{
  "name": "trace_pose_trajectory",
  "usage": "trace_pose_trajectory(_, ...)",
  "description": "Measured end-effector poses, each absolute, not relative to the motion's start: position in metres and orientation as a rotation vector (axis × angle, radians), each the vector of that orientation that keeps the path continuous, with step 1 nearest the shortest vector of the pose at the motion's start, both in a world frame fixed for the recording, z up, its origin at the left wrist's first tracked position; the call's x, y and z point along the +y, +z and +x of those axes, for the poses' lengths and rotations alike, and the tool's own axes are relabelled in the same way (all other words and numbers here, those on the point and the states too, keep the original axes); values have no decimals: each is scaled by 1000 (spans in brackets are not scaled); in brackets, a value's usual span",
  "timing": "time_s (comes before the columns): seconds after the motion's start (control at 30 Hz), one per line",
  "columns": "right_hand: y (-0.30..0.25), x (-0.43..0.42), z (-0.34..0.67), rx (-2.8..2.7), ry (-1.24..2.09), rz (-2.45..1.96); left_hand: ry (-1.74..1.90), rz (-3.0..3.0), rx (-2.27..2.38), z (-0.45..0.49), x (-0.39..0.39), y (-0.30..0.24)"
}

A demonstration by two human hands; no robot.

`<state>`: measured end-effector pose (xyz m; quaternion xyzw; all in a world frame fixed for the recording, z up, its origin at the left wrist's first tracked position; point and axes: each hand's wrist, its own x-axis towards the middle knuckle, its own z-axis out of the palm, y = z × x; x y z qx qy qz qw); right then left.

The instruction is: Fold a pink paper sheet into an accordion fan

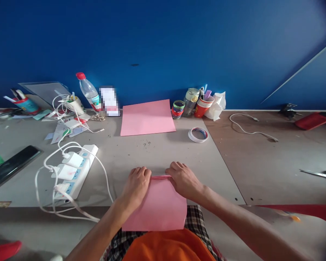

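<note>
Near the desk's front edge lies a sheet of pink paper, its far end folded into a narrow strip and its near end hanging over my lap. My left hand is closed on the left end of that folded strip. At the strip's right end, my right hand grips with curled fingers. Some fingertips of both hands are hidden behind the fold. A second pink sheet lies flat farther back, apart from both hands. Right of it is a roll of tape.
A power strip with white plugs and tangled cables sits left. At the back stand a tilted plastic bottle, a phone, a jar and a red cup of pens. Scissors lie far right, a black phone far left.
</note>
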<state>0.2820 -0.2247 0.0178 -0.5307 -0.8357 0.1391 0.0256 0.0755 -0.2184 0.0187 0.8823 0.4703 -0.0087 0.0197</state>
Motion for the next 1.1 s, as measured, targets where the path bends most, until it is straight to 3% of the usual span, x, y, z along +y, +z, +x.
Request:
trace_pose_trajectory(0.17,24,-224,280,-2590,450,-1616,208,2839,1412,69,-218,23)
trace_pose_trajectory(0.43,73,-167,280,-2575,149,-1559,564,3145,1377,73,-155,65)
trace_pose_trajectory(0.5,100,-149,281,-2532,-85,-1530,698,3249,1383,77,-136,93)
trace_pose_trajectory(0.6,141,-141,281,-2294,-583,-1350,1178,3282,1404,79,-125,135)
trace_pose_trajectory(0.73,151,-171,282,-1996,-819,-1131,1716,3119,1347,73,-154,146)
trace_pose_trajectory(0.83,105,-204,282,-2100,-740,-1046,1397,3131,1271,68,-192,102)
trace_pose_trajectory(0.97,32,-239,280,-2363,-385,-1077,1013,3032,1251,59,-232,32)
trace_pose_trajectory(1.1,15,-252,274,-2436,-143,-1093,851,2957,1245,51,-249,15)
